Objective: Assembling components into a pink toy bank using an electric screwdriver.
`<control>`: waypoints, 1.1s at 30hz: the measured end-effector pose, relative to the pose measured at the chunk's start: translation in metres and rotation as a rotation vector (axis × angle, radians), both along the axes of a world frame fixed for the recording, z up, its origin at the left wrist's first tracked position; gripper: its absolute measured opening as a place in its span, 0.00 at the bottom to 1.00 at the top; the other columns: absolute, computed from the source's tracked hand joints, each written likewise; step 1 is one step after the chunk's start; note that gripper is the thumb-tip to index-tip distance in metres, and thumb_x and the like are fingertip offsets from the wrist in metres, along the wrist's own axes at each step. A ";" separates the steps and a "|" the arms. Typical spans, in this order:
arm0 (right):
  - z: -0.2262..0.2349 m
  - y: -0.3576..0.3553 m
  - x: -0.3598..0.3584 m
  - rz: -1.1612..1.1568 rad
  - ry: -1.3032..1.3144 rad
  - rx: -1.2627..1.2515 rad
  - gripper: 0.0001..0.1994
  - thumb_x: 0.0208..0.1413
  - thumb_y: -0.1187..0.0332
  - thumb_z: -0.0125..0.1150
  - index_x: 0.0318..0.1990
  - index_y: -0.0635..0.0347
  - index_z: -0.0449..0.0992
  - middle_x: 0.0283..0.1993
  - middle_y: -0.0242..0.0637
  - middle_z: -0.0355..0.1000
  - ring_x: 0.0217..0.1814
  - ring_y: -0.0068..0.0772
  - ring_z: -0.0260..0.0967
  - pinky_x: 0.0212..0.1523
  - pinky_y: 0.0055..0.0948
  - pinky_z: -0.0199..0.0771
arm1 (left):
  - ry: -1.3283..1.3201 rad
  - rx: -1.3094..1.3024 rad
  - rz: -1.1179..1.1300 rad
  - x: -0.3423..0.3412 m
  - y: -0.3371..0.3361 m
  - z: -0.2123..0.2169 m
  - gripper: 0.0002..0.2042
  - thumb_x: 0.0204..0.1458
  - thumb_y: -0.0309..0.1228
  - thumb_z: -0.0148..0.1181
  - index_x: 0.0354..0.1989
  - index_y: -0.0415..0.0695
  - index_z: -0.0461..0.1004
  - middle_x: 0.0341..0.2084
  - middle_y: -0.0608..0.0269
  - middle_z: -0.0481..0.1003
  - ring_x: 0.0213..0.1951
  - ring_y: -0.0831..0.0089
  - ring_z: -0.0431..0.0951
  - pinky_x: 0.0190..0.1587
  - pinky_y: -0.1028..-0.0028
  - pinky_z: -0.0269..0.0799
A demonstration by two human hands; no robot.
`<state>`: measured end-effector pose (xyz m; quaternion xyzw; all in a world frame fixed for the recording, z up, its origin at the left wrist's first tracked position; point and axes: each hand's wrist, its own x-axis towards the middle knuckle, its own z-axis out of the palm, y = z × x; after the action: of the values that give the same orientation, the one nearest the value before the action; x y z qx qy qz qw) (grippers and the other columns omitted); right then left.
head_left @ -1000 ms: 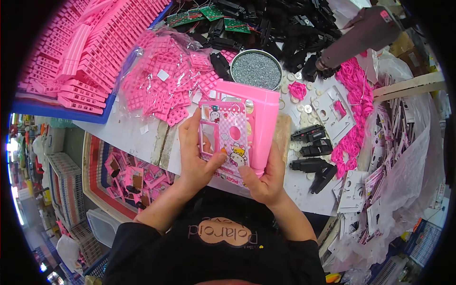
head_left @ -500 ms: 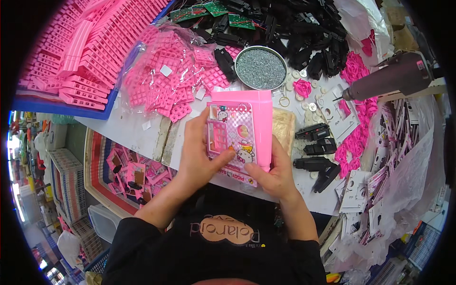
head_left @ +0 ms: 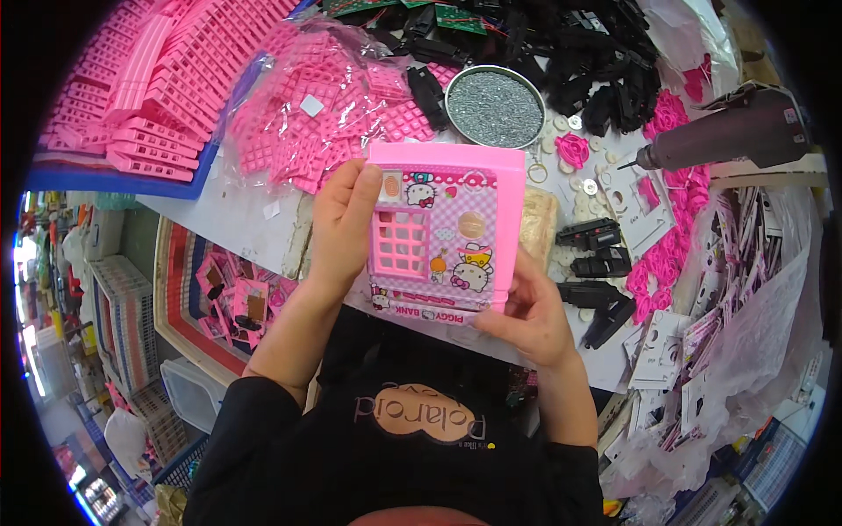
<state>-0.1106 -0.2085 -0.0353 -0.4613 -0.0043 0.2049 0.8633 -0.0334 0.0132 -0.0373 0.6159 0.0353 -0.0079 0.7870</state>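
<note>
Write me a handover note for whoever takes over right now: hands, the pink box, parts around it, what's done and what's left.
Left hand: grips the left edge of the pink box, thumb on its front.
Right hand: holds the box's lower right corner.
Box: held up over the table, front panel with keypad grid facing the camera.
Nearby: dish of screws behind the box, black parts to the right, bag of pink keypads to the left, driver at far right.
Done: front panel sits on the box.
Left: no screwing visible yet; driver untouched.

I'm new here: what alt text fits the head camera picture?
Two bare hands, left hand and right hand, hold a pink toy panel with a square grid opening above a worktable crowded with pink parts and black parts.
</note>
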 end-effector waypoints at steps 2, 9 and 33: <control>0.001 0.003 -0.002 -0.019 -0.017 -0.077 0.31 0.53 0.83 0.64 0.65 0.69 0.61 0.57 0.42 0.73 0.58 0.30 0.72 0.57 0.30 0.74 | -0.120 0.124 0.022 -0.001 0.004 -0.004 0.12 0.69 0.34 0.47 0.40 0.39 0.73 0.29 0.73 0.74 0.29 0.89 0.69 0.31 0.84 0.65; -0.010 0.000 0.008 -0.063 -0.015 -0.134 0.31 0.53 0.82 0.63 0.65 0.70 0.60 0.58 0.45 0.73 0.58 0.30 0.73 0.58 0.29 0.73 | -0.222 0.399 -0.002 0.008 0.015 -0.006 0.12 0.69 0.35 0.46 0.39 0.40 0.72 0.26 0.73 0.71 0.29 0.88 0.65 0.30 0.82 0.61; -0.008 -0.080 0.030 0.199 -0.900 -1.451 0.26 0.50 0.63 0.65 0.59 0.57 0.73 0.69 0.44 0.62 0.72 0.57 0.54 0.70 0.48 0.58 | -0.880 0.934 -0.683 0.025 0.013 -0.023 0.18 0.41 0.19 0.62 0.44 0.44 0.77 0.52 0.54 0.74 0.55 0.49 0.72 0.57 0.56 0.69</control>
<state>-0.0802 -0.2884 -0.0434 -0.9340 -0.2545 0.0294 0.2490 -0.0081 0.0262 -0.0600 0.8105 -0.4790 0.0114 0.3369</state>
